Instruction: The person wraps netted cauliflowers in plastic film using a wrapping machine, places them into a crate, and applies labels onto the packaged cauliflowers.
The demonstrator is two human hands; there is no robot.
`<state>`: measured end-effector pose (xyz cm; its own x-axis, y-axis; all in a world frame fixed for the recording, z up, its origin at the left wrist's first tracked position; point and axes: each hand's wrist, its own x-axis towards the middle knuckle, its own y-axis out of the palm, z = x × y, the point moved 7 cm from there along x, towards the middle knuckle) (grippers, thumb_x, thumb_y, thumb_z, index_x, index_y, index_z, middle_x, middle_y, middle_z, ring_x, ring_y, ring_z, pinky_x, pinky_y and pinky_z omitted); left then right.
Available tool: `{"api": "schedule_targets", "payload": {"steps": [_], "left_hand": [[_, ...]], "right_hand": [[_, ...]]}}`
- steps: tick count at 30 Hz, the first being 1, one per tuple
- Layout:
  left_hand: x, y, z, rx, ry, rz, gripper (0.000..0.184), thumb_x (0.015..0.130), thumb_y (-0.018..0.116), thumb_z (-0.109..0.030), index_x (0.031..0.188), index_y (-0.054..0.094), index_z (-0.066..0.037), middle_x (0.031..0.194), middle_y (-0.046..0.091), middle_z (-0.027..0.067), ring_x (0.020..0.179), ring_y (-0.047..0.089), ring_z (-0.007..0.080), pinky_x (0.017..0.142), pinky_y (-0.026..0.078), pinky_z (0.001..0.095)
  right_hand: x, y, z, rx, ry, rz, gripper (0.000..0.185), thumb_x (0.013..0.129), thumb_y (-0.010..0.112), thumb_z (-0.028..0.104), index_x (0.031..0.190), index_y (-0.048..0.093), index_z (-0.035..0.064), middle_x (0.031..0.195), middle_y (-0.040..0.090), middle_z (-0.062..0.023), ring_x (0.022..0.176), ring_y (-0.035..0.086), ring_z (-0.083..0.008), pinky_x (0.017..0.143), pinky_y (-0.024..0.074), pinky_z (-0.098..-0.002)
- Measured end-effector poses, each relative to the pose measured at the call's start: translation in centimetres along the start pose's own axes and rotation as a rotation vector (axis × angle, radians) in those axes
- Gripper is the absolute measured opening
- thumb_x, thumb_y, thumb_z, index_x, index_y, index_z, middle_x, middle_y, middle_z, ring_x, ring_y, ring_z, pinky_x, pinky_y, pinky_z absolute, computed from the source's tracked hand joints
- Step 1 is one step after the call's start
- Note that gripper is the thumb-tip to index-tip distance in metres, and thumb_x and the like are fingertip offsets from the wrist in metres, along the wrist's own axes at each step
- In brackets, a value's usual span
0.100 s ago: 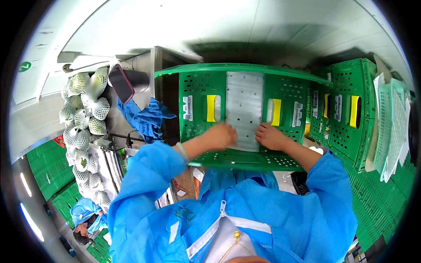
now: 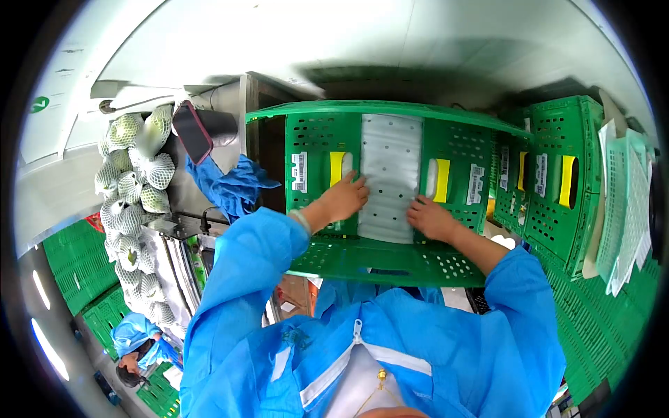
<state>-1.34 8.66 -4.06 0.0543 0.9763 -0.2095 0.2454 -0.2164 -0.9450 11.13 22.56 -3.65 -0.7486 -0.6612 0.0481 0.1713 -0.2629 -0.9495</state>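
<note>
In front of me is a green plastic crate with perforated walls and yellow handle strips. A pale, translucent sheet with small dark holes runs down its middle. My left hand rests at the sheet's left edge, below the left yellow strip, fingers apart and holding nothing. At the opposite edge my right hand touches the sheet with its fingertips, fingers loosely stretched. Whether anything lies under the sheet is hidden.
Several fruits in white foam nets lie at left, beside a phone and a crumpled blue cloth. More green crates stand at right, with light green mesh trays. Another person works at lower left.
My left hand has moved up and slightly left along the sheet, and its fingers have spread. The crate's near wall shows lower and wider. My right hand has barely moved.
</note>
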Motion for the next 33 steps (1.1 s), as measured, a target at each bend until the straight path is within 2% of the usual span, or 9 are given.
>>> {"api": "schedule_targets", "payload": {"steps": [3, 6, 8, 13, 14, 17, 19, 26, 33], "left_hand": [[-0.7, -0.8, -0.4, -0.021, 0.151, -0.24, 0.012, 0.082, 0.059, -0.023, 0.074, 0.061, -0.014, 0.082, 0.058, 0.003, 0.098, 0.057, 0.0259, 0.1, 0.04, 0.0454], [0.3, 1.6, -0.4, 0.017, 0.009, 0.097, 0.013, 0.082, 0.059, -0.023, 0.072, 0.062, -0.015, 0.075, 0.057, 0.0021, 0.085, 0.06, 0.0237, 0.087, 0.043, 0.0398], [-1.4, -3.2, -0.7, -0.004, -0.001, 0.007, 0.015, 0.081, 0.06, -0.024, 0.07, 0.061, -0.015, 0.071, 0.056, 0.0023, 0.078, 0.06, 0.0234, 0.08, 0.043, 0.0382], [-18.6, -10.4, 8.1, 0.045, -0.581, 0.029, 0.014, 0.076, 0.063, -0.025, 0.07, 0.06, -0.012, 0.07, 0.056, 0.0059, 0.075, 0.06, 0.0243, 0.073, 0.043, 0.0418], [-18.9, -12.2, 5.8, 0.107, -0.345, -0.077, 0.016, 0.075, 0.066, -0.023, 0.068, 0.056, -0.013, 0.07, 0.055, 0.0043, 0.073, 0.059, 0.0225, 0.073, 0.041, 0.038], [-17.8, -12.7, 5.2, 0.021, -0.512, -0.27, 0.018, 0.08, 0.063, -0.025, 0.071, 0.059, -0.01, 0.073, 0.057, 0.0082, 0.075, 0.059, 0.0258, 0.076, 0.042, 0.0399], [-19.2, -14.6, 3.8, -0.571, -0.681, -0.588, 0.014, 0.085, 0.064, -0.02, 0.089, 0.064, -0.006, 0.088, 0.064, 0.013, 0.089, 0.062, 0.0337, 0.078, 0.049, 0.0448], [-35.6, -15.6, -12.0, -0.362, -0.851, -0.799, 0.037, 0.085, 0.069, -0.02, 0.117, 0.058, -0.006, 0.107, 0.062, 0.0148, 0.093, 0.062, 0.036, 0.08, 0.051, 0.0439], [-69.5, -6.6, -25.1, -0.455, -2.072, -1.361, 0.059, 0.082, 0.074, -0.017, 0.135, 0.049, -0.007, 0.126, 0.058, 0.0144, 0.109, 0.058, 0.0324, 0.094, 0.047, 0.0418]], "right_hand": [[1.6, 2.2, 1.6, 0.075, 0.026, 0.048, 0.015, 0.077, 0.057, 0.02, 0.072, 0.066, 0.0093, 0.078, 0.058, -0.0044, 0.085, 0.056, -0.024, 0.086, 0.045, -0.0392], [1.4, 3.2, 1.6, 0.06, 0.128, 0.293, 0.013, 0.074, 0.059, 0.019, 0.069, 0.067, 0.0094, 0.075, 0.063, -0.006, 0.078, 0.062, -0.0257, 0.078, 0.0487, -0.0409], [0.8, 0.7, 2.6, -0.01, 0.197, 0.514, 0.013, 0.074, 0.059, 0.018, 0.069, 0.067, 0.0091, 0.073, 0.066, -0.0072, 0.073, 0.065, -0.0271, 0.072, 0.0506, -0.0418], [-11.3, -13.8, -4.3, -0.066, 0.81, 0.25, 0.013, 0.079, 0.058, 0.017, 0.071, 0.064, 0.0093, 0.069, 0.066, -0.0135, 0.064, 0.066, -0.0317, 0.056, 0.0505, -0.0471], [-13.5, -14.9, -5.8, -0.093, 0.848, 0.19, 0.015, 0.082, 0.057, 0.019, 0.073, 0.063, 0.0084, 0.071, 0.066, -0.0149, 0.064, 0.066, -0.0328, 0.057, 0.0508, -0.0479], [-12.4, -13.5, -5.1, -0.189, 0.795, 0.388, 0.016, 0.086, 0.059, 0.021, 0.084, 0.061, 0.0057, 0.073, 0.064, -0.0156, 0.065, 0.064, -0.0352, 0.057, 0.0504, -0.0483], [-10.7, -13.0, -5.7, -0.217, 0.719, 0.314, 0.018, 0.086, 0.061, 0.022, 0.085, 0.06, 0.0041, 0.074, 0.063, -0.0179, 0.07, 0.063, -0.0377, 0.061, 0.0496, -0.0503], [6.8, -13.0, 5.2, -0.044, 0.322, 0.339, 0.016, 0.083, 0.064, 0.018, 0.081, 0.059, 0.0027, 0.08, 0.063, -0.0184, 0.079, 0.062, -0.0392, 0.069, 0.0485, -0.0492], [28.9, -15.1, 23.0, -0.118, -0.187, 0.251, 0.016, 0.082, 0.066, 0.02, 0.083, 0.056, 0.0072, 0.081, 0.061, -0.0119, 0.079, 0.061, -0.033, 0.071, 0.0494, -0.0453]]}}
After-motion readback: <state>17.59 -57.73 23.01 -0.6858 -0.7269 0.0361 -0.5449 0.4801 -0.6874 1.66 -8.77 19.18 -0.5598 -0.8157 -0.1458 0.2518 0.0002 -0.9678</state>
